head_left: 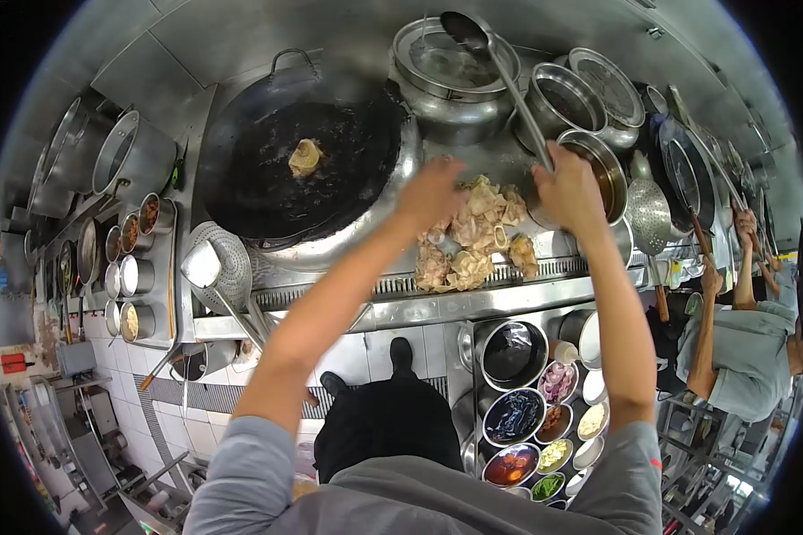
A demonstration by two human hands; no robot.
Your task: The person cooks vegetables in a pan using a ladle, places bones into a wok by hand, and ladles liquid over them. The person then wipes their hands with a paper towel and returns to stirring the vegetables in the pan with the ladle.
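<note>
My right hand point(569, 185) is closed around the handle of a long metal ladle point(511, 78), its dark bowl raised near a lidded pot. My left hand point(432, 192) is smeared by motion between the wok and a heap of pale meat pieces point(484, 218), so its fingers cannot be made out. The heap lies on the metal stove top, some of it at the grated front edge. A large black wok point(348, 147) stands at the left, with a single pale piece point(305, 159) in its dark liquid.
Steel pots point(451, 116) line the back right. A perforated skimmer point(649, 209) hangs at the right, and another strainer point(232, 267) rests left of the wok. Bowls of ingredients point(514, 416) stand below the counter at the right. Another person point(740, 348) works at the far right.
</note>
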